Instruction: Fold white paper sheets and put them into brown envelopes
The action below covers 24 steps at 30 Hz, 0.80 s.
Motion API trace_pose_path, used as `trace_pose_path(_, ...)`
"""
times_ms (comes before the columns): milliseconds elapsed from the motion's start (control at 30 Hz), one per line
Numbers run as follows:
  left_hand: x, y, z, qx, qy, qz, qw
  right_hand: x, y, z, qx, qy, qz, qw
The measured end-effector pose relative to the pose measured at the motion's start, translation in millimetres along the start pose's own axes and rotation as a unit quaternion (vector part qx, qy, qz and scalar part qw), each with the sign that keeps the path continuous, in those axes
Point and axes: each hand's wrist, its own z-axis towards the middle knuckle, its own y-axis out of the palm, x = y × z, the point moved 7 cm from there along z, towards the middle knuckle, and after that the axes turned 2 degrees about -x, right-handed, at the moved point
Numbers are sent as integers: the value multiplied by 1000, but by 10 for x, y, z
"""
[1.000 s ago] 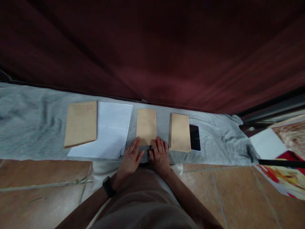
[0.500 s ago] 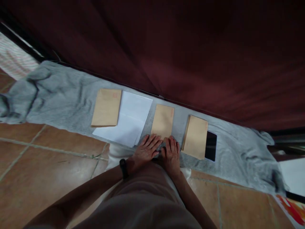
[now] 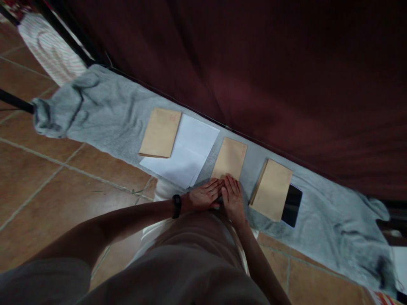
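Observation:
My left hand (image 3: 205,195) and my right hand (image 3: 233,198) lie side by side, fingers stretched flat, on the near end of a brown envelope (image 3: 229,157) that rests on a grey cloth (image 3: 104,116). A black band sits on my left wrist (image 3: 177,206). Left of the envelope lies a stack of white paper sheets (image 3: 187,150), with another brown envelope (image 3: 160,132) overlapping its left edge. To the right a third brown envelope stack (image 3: 272,189) partly covers a black phone or tablet (image 3: 291,205).
The grey cloth runs diagonally along a dark red curtain (image 3: 254,63). Orange floor tiles (image 3: 47,182) spread to the left and front. A striped fabric (image 3: 47,46) and a black bar (image 3: 14,101) sit at far left. My knees fill the lower frame.
The view has swung left and tilted, so the cloth now runs diagonally. My two hands have drawn closer together on the middle envelope's near end.

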Motion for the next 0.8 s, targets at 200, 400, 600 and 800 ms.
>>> trace_pose_path(200,18,-57,17,14,7,-6,1000,309,-23,401,13,17,-35,999)
trace_pose_path(400,26,-67,42,-14,2,-12,1000,496,-20,993,12,7,-87,996)
trace_pose_path(600,36,-112,41,-3,16,-16,1000,610,-12,1483,-4,23,-113,993)
trace_pose_path(800,23,-167,46,6,15,-11,1000,627,1,1711,-29,15,-123,992)
